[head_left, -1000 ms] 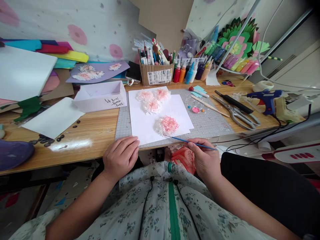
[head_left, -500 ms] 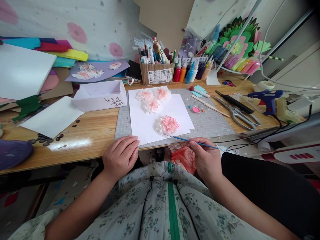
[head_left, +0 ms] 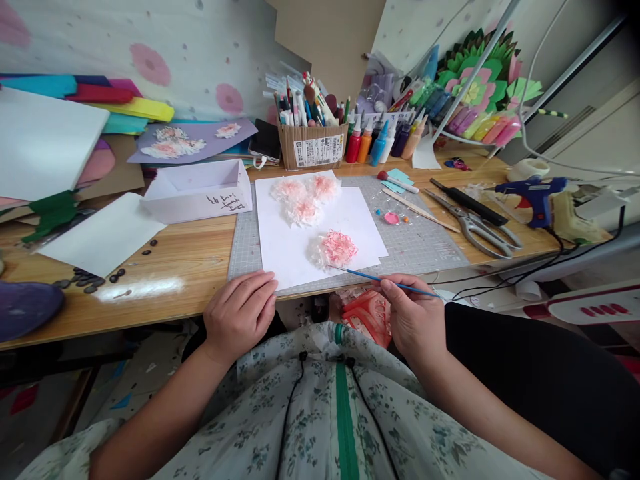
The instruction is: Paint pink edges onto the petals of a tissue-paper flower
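My right hand [head_left: 415, 310] is closed round a thin blue paintbrush [head_left: 367, 275] at the desk's front edge. The brush tip meets the lower edge of a ruffled white and pink flower [head_left: 339, 249]. That flower lies on white paper [head_left: 280, 247], with a cluster of paler ruffled flowers [head_left: 305, 199] behind it. My left hand [head_left: 241, 310] rests palm down on the paper's front left corner, holding nothing, its fingers stretched out and lying close together. Under the paper is a grey cutting mat [head_left: 427, 233].
Scissors [head_left: 475, 230], a blue glue gun [head_left: 537, 197] and cables lie to the right. Bottles of paint [head_left: 379, 143] and a cardboard pen box [head_left: 314, 147] stand behind. At left are a white box [head_left: 197, 192], dark pebbles [head_left: 90, 279] and coloured sheets [head_left: 115, 103].
The brush tip has shifted very slightly along the flower's lower edge. My left hand stays in place, and the view has moved a little.
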Available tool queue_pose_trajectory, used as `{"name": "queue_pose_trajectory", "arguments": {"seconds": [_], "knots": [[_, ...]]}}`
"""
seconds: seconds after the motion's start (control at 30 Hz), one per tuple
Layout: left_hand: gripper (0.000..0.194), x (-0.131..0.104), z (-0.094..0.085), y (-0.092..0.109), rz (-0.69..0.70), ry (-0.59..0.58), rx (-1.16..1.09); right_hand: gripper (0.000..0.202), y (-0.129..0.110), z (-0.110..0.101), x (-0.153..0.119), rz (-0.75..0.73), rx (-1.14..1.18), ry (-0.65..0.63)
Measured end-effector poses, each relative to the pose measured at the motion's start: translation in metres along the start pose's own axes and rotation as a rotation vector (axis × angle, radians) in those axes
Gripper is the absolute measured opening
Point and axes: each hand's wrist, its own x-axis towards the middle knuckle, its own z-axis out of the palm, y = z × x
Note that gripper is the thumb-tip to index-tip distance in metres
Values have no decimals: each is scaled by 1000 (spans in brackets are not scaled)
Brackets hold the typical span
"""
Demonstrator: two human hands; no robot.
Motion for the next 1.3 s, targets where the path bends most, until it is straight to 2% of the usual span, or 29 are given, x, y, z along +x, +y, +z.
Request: {"name": "queue_pose_trajectory", "arguments": {"seconds": [0.77,1.3], "knots": [[31,1,1,0,22,24,1,20,-2,1,-1,2,49,20],[31,1,0,0,29,27,-3,20,2,1,0,56,77,-5]]}}
